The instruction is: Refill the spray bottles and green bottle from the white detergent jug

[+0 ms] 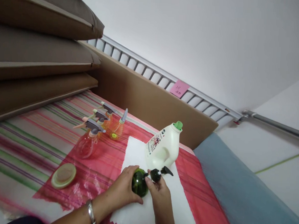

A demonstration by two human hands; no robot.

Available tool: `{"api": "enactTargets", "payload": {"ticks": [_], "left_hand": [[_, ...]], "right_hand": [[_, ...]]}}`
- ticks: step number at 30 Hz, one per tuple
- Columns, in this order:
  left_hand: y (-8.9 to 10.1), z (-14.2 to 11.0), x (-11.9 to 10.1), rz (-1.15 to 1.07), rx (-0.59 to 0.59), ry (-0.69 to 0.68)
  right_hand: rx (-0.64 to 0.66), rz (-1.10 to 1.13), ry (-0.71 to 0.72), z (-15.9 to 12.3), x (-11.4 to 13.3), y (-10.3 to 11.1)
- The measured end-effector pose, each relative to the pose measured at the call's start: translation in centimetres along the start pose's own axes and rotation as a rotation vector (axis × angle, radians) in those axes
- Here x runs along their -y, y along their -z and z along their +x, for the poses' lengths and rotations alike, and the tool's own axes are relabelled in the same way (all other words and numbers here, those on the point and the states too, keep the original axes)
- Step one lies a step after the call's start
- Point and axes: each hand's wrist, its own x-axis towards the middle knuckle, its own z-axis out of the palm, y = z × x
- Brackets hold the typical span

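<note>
My left hand (121, 187), a bangle on its wrist, wraps round a dark green see-through bottle (139, 184). The bottle is held above a white sheet with zigzag edges (134, 153). Between the fingers of my right hand (161, 196) is a black pump head (156, 175), its spout pointing right. The pump's lower end is right at the bottle's mouth; I cannot tell how far in it sits. Just behind my hands stands a white jug (174, 145) with a green top and a picture label, tilted in my view.
Several clear spray bottles (86, 145) with trigger heads stand on a red translucent sheet (103, 171) to the left. A round pale lid (64, 175) lies nearer me. Striped cloth (32, 146) covers the surface. Stacked brown cushions (42, 49) rise at left; a brown board (140, 98) backs everything.
</note>
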Motion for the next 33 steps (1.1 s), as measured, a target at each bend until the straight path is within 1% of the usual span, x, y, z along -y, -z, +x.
{"api": "enactTargets", "payload": {"ticks": [2,5,9,11,14,16,17,21,23,27,31,33], "left_hand": [[-0.1,0.0,0.2,-0.005,0.008,0.008],[-0.1,0.1,0.3,-0.018,0.018,0.008],[-0.1,0.1,0.0,-0.027,0.019,0.011],[-0.1,0.1,-0.1,-0.024,0.025,0.010],[0.0,0.1,-0.1,-0.018,0.026,0.009],[0.0,0.1,-0.1,-0.018,0.023,0.013],[0.0,0.1,-0.1,-0.019,0.024,0.018],[0.1,0.2,-0.1,-0.015,0.042,0.039],[0.1,0.2,-0.1,-0.013,0.043,0.033],[0.1,0.2,-0.1,-0.026,0.035,0.024],[0.2,0.1,-0.3,-0.037,0.037,0.025],[0.2,0.1,-0.4,-0.039,0.037,0.024]], "right_hand": [[0.038,0.013,0.007,0.0,-1.2,0.1],[0.072,0.046,0.015,-0.4,-1.7,0.9],[0.086,0.067,0.014,-0.6,-1.6,1.8],[0.081,0.055,0.059,-0.4,-1.5,2.1],[0.129,-0.025,0.139,0.1,-1.0,2.2],[0.175,-0.099,0.152,0.4,-0.3,2.1],[0.177,-0.132,0.151,0.4,0.0,2.0],[0.079,-0.271,0.166,0.5,0.6,1.5],[0.065,-0.313,0.195,0.5,0.6,1.4],[0.095,-0.293,0.234,0.6,0.6,1.5],[0.025,-0.229,0.181,0.8,1.4,1.7],[0.024,-0.196,0.163,0.7,1.6,1.6]]}}
